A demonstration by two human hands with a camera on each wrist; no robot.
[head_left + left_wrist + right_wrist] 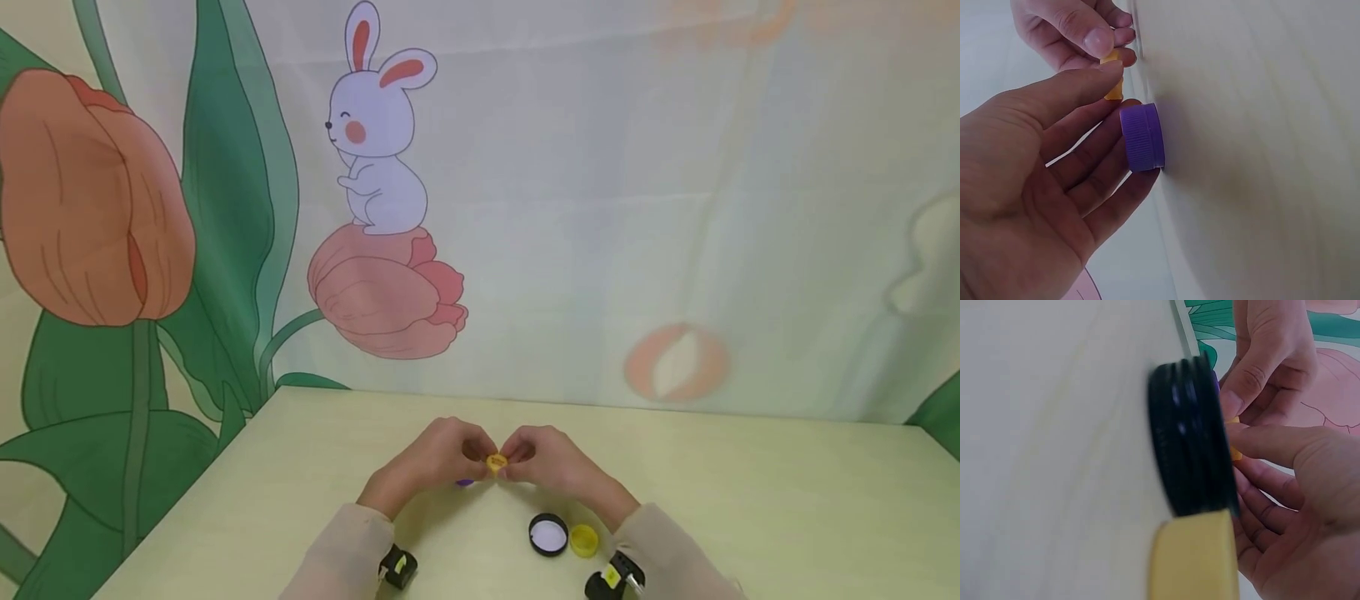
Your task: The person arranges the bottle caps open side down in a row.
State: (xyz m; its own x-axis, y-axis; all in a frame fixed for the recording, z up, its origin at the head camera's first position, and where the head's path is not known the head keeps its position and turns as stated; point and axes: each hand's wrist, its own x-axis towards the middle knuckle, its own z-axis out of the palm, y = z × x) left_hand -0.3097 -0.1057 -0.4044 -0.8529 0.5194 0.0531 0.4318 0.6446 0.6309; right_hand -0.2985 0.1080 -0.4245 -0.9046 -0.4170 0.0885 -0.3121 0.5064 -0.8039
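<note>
Both hands meet over the table, pinching one small yellow-orange cap (pixel 497 461) between thumbs and fingers. My left hand (pixel 446 454) grips its left side and my right hand (pixel 551 462) its right side. Printing too small to read marks its top. A ribbed purple bottle cap (pixel 1143 137) sits on the table by the left hand's lower fingers, mostly hidden behind that hand in the head view. Nearer the right forearm lie a black round lid (pixel 548 535) with a white inside and a yellow cap (pixel 584 541), side by side.
The pale table (pixel 750 500) runs back to a hanging cloth (pixel 562 208) printed with a rabbit and tulips. Black wrist cameras, one at the left sleeve (pixel 341 550) and one at the right sleeve (pixel 667 554), hang low over the table.
</note>
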